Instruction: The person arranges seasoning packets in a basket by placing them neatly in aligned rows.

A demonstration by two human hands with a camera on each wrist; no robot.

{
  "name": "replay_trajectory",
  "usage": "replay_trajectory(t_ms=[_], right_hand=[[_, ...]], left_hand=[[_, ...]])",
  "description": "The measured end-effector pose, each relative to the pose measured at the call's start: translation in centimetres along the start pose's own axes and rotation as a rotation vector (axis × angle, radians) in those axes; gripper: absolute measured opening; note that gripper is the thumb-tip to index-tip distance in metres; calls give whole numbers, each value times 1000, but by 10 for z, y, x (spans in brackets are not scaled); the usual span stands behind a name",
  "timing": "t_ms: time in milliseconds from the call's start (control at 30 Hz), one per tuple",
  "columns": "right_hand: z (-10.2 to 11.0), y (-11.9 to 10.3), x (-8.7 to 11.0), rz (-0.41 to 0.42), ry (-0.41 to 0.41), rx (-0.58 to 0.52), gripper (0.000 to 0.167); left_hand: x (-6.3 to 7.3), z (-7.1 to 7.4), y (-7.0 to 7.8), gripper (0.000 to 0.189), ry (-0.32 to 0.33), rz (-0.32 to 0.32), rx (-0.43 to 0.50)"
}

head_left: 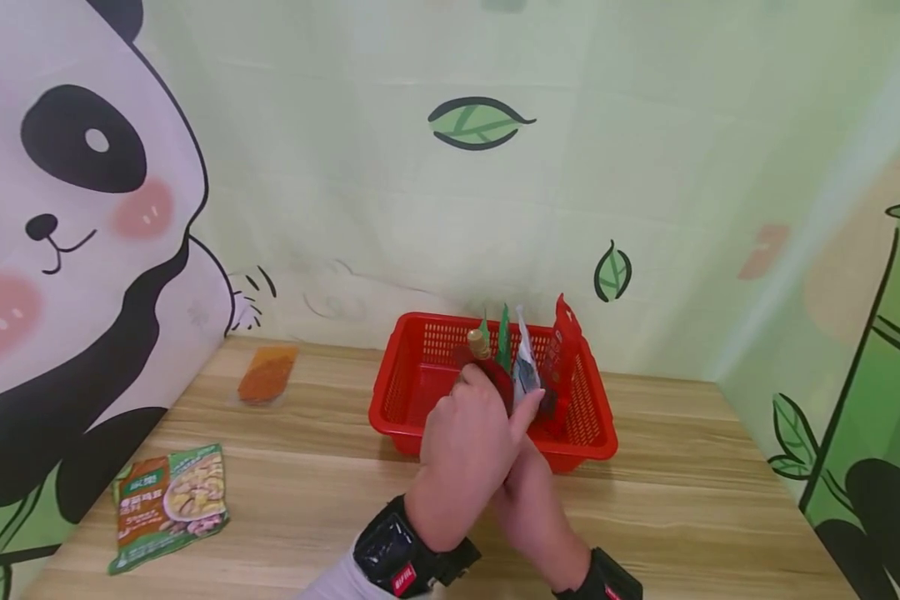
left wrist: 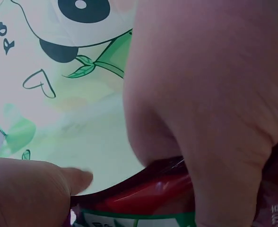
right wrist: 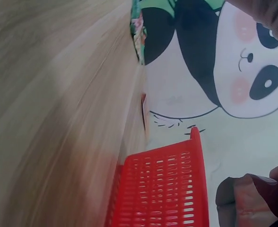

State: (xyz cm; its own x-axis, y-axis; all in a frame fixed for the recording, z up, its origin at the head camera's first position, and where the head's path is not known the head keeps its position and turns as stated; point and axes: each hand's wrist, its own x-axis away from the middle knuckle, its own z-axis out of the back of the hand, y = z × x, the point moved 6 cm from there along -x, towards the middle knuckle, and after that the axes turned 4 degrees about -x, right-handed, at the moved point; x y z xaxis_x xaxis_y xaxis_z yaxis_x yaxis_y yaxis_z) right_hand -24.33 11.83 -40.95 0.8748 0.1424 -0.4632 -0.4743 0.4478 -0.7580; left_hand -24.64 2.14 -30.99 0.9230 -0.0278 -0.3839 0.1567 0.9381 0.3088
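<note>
Pictured gripping a dark red packet (head_left: 499,382) in the curled fingers of the left hand (head_left: 465,454), with the right hand (head_left: 531,500) close alongside and partly covered, in a pose too hidden to tell holding from resting. Flanked on the desk (head_left: 307,517) at left by a flat green-and-brown packet (head_left: 168,510). Seen from the head against the red basket (head_left: 562,461), left of upright packets (head_left: 561,358) in green, white and red. Trailed farther back at left by a flat orange packet (head_left: 268,377), before a panda-printed backdrop (head_left: 330,150).
</note>
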Motion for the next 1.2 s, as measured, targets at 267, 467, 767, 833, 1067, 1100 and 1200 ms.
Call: replay_trajectory(t_ms=[267,467,767,833,1067,1100,1200], right_hand=[[-4,-8,0,25,-66,57,69],[-5,-14,0,96,-116,66,62],[2,0,-1,-88,-369,-34,77],[8,4,-1,-73,-401,34,79],[34,19,-9,58,-318,469,64],[37,22,-11,63,-303,499,61],[45,35,-15,60,-283,581,53]], left_hand=[[1,0,-1,41,-22,17,21],[2,1,-6,40,-5,-42,-43],[-3,7,-25,41,2,-98,-112],[-6,8,-30,36,11,-109,-113],[-18,5,-48,36,-53,-99,-86],[-19,5,-51,36,-64,-98,-92],[-24,4,-56,32,-95,-90,-103]])
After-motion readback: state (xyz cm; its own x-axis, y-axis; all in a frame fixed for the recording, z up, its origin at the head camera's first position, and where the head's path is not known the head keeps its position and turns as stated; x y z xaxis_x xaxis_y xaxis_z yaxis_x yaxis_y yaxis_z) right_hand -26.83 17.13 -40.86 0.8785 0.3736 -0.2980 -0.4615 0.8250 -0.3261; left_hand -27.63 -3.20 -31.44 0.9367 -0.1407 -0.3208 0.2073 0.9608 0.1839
